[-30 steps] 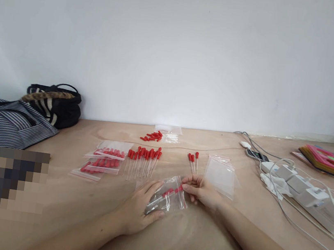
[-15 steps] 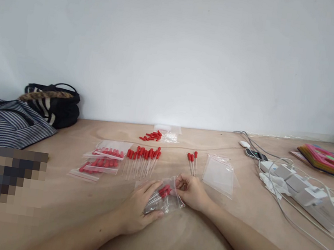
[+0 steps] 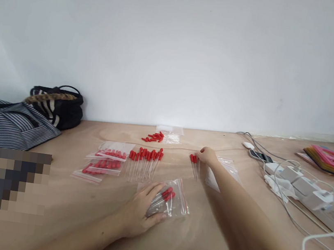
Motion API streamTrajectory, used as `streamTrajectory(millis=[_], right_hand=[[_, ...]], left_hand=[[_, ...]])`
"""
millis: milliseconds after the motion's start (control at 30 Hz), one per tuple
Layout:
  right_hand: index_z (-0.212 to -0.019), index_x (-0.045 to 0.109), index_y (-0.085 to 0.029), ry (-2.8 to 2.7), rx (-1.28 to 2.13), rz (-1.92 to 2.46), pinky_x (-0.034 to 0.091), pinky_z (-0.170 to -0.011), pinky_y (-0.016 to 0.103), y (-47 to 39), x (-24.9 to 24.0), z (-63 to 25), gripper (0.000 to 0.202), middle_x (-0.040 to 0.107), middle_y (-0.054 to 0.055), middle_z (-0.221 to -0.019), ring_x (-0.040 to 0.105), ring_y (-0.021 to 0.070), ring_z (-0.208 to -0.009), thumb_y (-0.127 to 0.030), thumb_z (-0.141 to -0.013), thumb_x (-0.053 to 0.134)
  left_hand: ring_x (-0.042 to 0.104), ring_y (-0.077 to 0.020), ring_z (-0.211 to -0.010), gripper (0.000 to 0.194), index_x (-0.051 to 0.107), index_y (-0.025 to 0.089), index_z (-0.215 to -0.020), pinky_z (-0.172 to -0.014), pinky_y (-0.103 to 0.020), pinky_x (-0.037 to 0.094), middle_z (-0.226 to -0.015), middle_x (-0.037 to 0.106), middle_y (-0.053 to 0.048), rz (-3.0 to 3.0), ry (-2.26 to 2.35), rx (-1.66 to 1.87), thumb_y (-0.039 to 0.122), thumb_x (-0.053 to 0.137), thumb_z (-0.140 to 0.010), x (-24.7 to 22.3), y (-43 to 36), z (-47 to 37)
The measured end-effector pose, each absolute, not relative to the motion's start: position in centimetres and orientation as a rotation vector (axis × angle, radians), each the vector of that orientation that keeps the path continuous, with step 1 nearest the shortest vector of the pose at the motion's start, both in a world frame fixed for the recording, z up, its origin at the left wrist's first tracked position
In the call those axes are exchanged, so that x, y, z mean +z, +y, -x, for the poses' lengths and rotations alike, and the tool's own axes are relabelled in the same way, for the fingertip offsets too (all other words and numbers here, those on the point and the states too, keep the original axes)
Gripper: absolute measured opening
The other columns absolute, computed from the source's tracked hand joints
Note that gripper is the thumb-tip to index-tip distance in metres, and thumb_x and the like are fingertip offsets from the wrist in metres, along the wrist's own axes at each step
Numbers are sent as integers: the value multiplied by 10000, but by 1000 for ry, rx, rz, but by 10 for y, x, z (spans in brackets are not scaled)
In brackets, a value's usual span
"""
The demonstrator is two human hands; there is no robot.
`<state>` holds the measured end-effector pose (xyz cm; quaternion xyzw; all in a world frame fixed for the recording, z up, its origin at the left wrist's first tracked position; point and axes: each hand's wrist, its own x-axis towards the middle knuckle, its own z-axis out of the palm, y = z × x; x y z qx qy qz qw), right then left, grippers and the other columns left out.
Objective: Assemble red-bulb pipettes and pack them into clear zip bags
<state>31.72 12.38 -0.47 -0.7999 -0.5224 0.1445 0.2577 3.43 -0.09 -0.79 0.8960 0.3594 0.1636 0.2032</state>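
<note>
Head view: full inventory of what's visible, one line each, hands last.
open bag: 1, clear, red droppers inside, near centre
small dropper group: few, red bulbs, right of centre
dropper row: many, red bulbs, centre
filled bags: several, clear, left of row
loose bulbs: several, red, by wall
empty bags: stack, clear, partly behind right arm
power strip: white, cables, right
folders: stack, multicoloured, far right
bags: 2, striped, left
table: tan
left hand: on open bag
right hand: at small dropper group

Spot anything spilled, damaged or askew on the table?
Nothing damaged. A loose heap of red caps lies scattered by the wall, unlike the neat row of droppers. The left hand holds a bag; the right hand touches three droppers.
</note>
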Motion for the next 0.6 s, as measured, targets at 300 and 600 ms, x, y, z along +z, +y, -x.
streamTrajectory(millis=[300, 600], right_hand=[[-433, 536, -139, -1336, 582, 2125, 347, -443, 223, 121, 4, -330, 148, 511, 48, -389, 544, 167, -482, -67, -563, 537], [-716, 510, -157, -1153, 782, 1616, 433, -485, 188, 51, 3, -315, 121, 590, 10, -594, 534, 87, -514, -275, -723, 485]], left_hand=[[388, -250, -1170, 592, 287, 210, -1280, -957, -414, 354, -1299, 402, -91, -2495, 1027, 441, 356, 529, -759, -3, -4, -35], [374, -249, -1181, 518, 295, 230, -1283, -971, -430, 334, -1305, 403, -80, -2503, 1021, 491, 338, 463, -806, -12, -1, -33]])
